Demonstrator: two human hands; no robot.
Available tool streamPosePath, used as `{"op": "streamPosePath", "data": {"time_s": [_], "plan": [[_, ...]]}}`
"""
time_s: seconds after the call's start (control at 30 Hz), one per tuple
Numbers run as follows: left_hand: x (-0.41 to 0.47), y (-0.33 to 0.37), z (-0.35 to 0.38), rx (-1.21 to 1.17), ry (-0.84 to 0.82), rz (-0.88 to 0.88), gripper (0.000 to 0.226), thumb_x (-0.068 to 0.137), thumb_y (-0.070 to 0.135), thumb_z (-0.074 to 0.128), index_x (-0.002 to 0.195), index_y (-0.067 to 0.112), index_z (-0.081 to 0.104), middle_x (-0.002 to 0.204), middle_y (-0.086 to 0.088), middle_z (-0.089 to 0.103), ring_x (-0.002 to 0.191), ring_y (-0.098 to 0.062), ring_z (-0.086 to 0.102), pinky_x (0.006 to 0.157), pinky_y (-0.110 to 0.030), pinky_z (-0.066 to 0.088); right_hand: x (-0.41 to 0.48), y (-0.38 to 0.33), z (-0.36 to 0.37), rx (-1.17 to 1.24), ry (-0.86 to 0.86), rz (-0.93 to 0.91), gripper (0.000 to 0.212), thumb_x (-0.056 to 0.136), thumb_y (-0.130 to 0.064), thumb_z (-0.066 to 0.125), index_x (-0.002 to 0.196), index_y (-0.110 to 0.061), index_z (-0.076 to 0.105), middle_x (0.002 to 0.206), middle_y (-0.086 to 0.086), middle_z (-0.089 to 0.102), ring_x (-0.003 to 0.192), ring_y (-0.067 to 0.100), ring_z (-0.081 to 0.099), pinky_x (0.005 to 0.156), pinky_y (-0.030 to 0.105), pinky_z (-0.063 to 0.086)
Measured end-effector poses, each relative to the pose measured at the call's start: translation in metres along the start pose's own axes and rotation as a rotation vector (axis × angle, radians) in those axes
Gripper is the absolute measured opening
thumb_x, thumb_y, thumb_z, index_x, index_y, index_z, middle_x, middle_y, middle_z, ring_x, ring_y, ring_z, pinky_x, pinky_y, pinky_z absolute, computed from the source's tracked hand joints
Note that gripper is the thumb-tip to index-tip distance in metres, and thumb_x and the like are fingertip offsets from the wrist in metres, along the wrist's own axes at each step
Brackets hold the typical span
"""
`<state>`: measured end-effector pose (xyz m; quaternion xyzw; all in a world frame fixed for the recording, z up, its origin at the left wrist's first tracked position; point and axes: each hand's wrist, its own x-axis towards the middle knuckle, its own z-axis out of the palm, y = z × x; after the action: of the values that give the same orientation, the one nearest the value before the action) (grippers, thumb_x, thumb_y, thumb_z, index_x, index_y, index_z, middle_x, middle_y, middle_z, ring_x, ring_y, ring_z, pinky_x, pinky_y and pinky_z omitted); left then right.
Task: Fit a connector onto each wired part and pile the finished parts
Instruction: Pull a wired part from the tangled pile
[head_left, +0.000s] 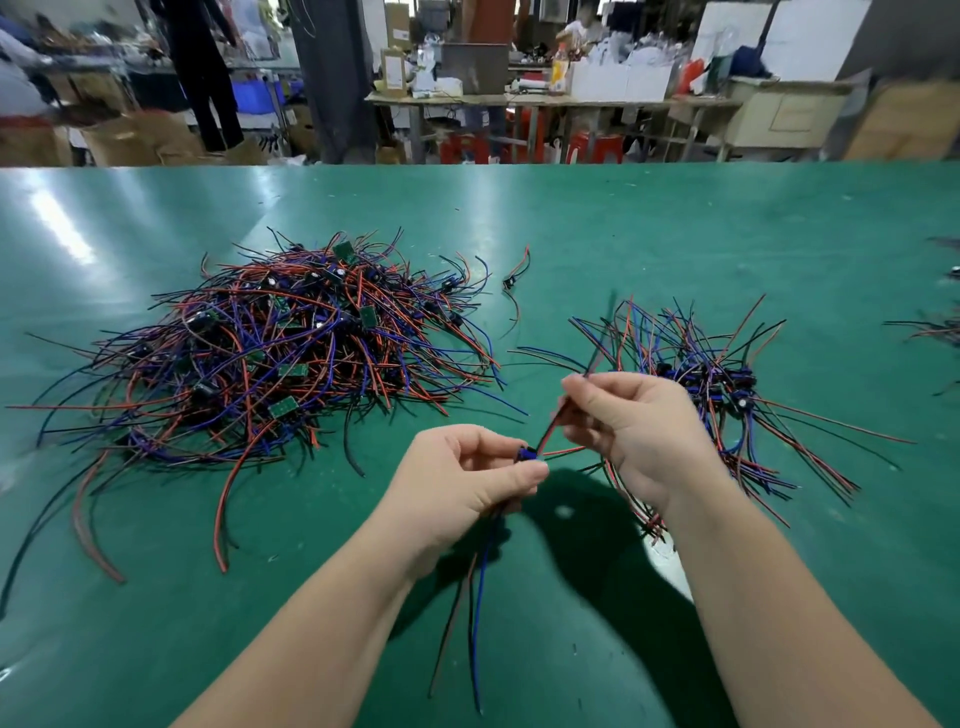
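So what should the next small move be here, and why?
Probably seat the red-black wire held by the right hand fully into the blue connector pinched by the left hand; the wire's end already meets the connector, and the part is not yet piled.

A green-topped worktable (649, 218) carried a big tangled heap of wired parts (291, 343), red, blue and black leads with small green circuit boards among them. To the right of the heap lay a smaller pile of wired parts (701, 374). A single stray wired part (511, 283) lay just beyond the heap's right edge. Far right of the heap, more loose wires (935, 327) reached the table's edge.
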<state>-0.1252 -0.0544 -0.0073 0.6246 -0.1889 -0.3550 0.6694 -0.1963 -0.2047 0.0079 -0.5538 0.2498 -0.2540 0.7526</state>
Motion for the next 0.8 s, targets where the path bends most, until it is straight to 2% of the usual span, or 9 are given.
{"op": "streamPosePath", "data": {"time_s": [0.07,0.17,0.3,0.4,0.53,0.63,0.73,0.8], "plan": [[-0.001,-0.002,0.0,0.097,-0.043,0.01,0.019,0.067,0.001,0.08,0.08,0.004,0.066,0.067,-0.007,0.071,0.059,-0.015,0.067,0.059,-0.024,0.056,0.003,-0.007,-0.008,0.037,0.074,-0.043,0.011,0.084,-0.002,0.064,0.073,0.0,0.063,0.058,0.007,0.066,0.053,0.015,0.066,0.05,0.022,0.054],[-0.003,-0.005,0.0,0.257,-0.082,0.016,0.019,0.066,0.005,0.084,0.076,0.008,0.068,0.069,-0.006,0.072,0.058,-0.012,0.064,0.06,-0.022,0.053,0.004,-0.014,-0.017,0.078,0.169,-0.123,0.01,0.084,0.0,0.065,0.075,-0.001,0.063,0.058,0.006,0.067,0.054,0.018,0.067,0.053,0.025,0.056],[-0.001,-0.006,0.0,0.441,-0.033,0.059,0.02,0.065,0.014,0.088,0.074,0.016,0.07,0.074,-0.003,0.074,0.061,-0.009,0.063,0.067,-0.023,0.053,0.002,-0.02,-0.019,0.15,0.277,-0.209,0.013,0.084,0.0,0.067,0.073,-0.003,0.061,0.054,0.003,0.064,0.052,0.021,0.068,0.045,0.021,0.051],[0.0,-0.007,-0.002,0.543,-0.006,0.095,0.021,0.064,0.017,0.088,0.07,0.021,0.069,0.073,0.002,0.074,0.063,-0.007,0.064,0.069,-0.022,0.054,0.001,-0.021,-0.018,0.154,0.287,-0.173,0.02,0.087,-0.005,0.066,0.069,-0.005,0.058,0.049,0.002,0.06,0.048,0.02,0.066,0.04,0.02,0.048],[-0.001,-0.008,-0.004,0.563,-0.026,0.111,0.023,0.063,0.016,0.088,0.065,0.023,0.067,0.069,0.006,0.073,0.06,-0.004,0.063,0.066,-0.019,0.053,0.005,-0.02,-0.019,0.143,0.333,-0.096,0.028,0.09,-0.01,0.061,0.062,-0.007,0.056,0.043,0.0,0.055,0.038,0.014,0.059,0.038,0.019,0.046],[-0.001,-0.006,-0.006,0.453,-0.041,0.074,0.02,0.065,0.012,0.087,0.071,0.018,0.068,0.069,0.001,0.074,0.061,-0.007,0.065,0.063,-0.019,0.053,0.007,-0.019,-0.021,0.18,0.277,-0.04,0.027,0.094,-0.021,0.059,0.073,-0.004,0.058,0.048,0.004,0.059,0.045,0.015,0.064,0.041,0.019,0.049],[0.001,-0.001,-0.006,0.107,0.032,0.005,0.02,0.068,0.006,0.081,0.08,0.006,0.065,0.067,-0.009,0.072,0.058,-0.013,0.066,0.056,-0.02,0.054,0.01,-0.017,-0.018,0.173,0.271,-0.015,0.038,0.099,-0.042,0.042,0.098,-0.006,0.056,0.079,0.014,0.064,0.059,0.024,0.071,0.049,0.027,0.055],[0.006,0.002,-0.006,-0.112,0.125,-0.017,0.024,0.064,0.008,0.08,0.082,0.004,0.063,0.066,-0.009,0.071,0.057,-0.014,0.067,0.053,-0.019,0.054,0.006,-0.011,-0.007,0.025,0.209,-0.034,0.036,0.1,-0.046,0.035,0.096,-0.015,0.051,0.083,0.011,0.058,0.056,0.022,0.069,0.048,0.028,0.054]]}}
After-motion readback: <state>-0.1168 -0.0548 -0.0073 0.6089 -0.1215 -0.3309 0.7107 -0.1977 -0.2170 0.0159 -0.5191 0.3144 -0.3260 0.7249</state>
